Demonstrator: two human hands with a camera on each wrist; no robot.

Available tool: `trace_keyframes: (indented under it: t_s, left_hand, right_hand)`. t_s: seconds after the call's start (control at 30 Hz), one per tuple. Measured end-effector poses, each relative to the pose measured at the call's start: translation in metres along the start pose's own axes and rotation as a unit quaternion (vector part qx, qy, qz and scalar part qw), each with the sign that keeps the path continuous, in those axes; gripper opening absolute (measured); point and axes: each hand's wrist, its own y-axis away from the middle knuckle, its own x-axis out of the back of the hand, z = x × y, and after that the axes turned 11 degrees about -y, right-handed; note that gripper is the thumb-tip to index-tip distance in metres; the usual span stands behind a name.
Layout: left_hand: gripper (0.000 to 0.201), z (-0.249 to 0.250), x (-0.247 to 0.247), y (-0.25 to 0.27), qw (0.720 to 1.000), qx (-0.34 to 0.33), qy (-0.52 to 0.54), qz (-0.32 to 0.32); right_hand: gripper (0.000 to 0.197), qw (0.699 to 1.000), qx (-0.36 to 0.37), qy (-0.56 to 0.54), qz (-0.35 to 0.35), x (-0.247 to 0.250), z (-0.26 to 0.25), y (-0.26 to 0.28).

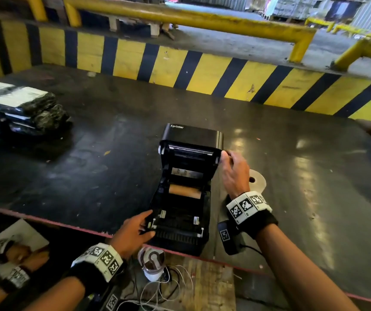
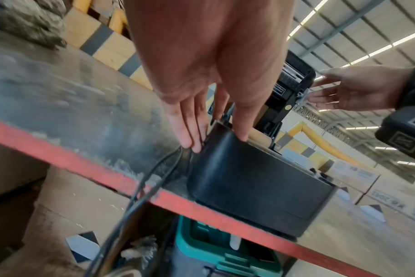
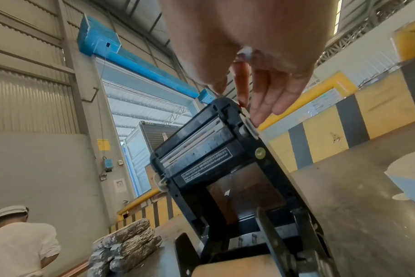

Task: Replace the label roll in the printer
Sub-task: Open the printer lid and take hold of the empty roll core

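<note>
A black label printer (image 1: 180,232) stands at the near edge of the dark table (image 1: 90,142), its lid (image 1: 191,136) raised upright. A bare brown cardboard core (image 1: 184,191) lies in its roll bay. My left hand (image 1: 135,232) rests with straight fingers (image 2: 190,131) against the printer's front left corner (image 2: 225,150). My right hand (image 1: 234,169) touches the lid's right top edge (image 3: 246,123) with its fingertips (image 3: 258,114), fingers nearly straight. A new white label roll (image 1: 257,181) lies flat on the table just right of the printer, partly behind my right hand.
Wrapped dark bundles (image 1: 21,108) are stacked at the table's far left. A yellow-and-black striped barrier (image 1: 180,68) runs along the back. Below the near edge are a lidded cup (image 1: 152,261), cables (image 1: 169,286) and a green crate (image 2: 225,253). Another person (image 3: 19,243) stands at left.
</note>
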Motion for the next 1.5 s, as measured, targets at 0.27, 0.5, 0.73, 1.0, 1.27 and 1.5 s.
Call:
trace_keyframes:
  t_s: [0.27,0.5,0.73,1.0,1.27,1.5]
  left_hand:
    - [0.043,0.020,0.019,-0.010,0.990,-0.001,-0.118,-0.071]
    - [0.032,0.029,0.022,-0.037,0.980,-0.008,-0.164,0.111]
    - [0.040,0.036,0.022,-0.086,0.963,-0.072,-0.227,0.127]
    - [0.029,0.023,0.024,-0.114,0.961,-0.128,-0.231,0.081]
    - [0.036,0.023,0.029,-0.120,0.958,-0.148,-0.236,0.067]
    - [0.037,0.022,0.031,-0.125,0.977,-0.119,-0.175,0.036]
  right_hand:
    - [0.035,0.989,-0.007,-0.105,-0.100,0.006,0.026,-0.012]
    - [0.049,0.977,-0.037,-0.146,-0.152,0.004,0.046,-0.007]
    - [0.055,0.979,0.008,-0.110,-0.173,0.006,0.039,-0.006]
    - [0.053,0.977,-0.077,0.058,-0.190,-0.008,0.061,0.031]
    - [0.054,0.925,-0.119,0.235,-0.273,-0.032,0.076,0.053]
    - [0.042,0.954,-0.084,0.202,-0.206,-0.041,0.081,0.055]
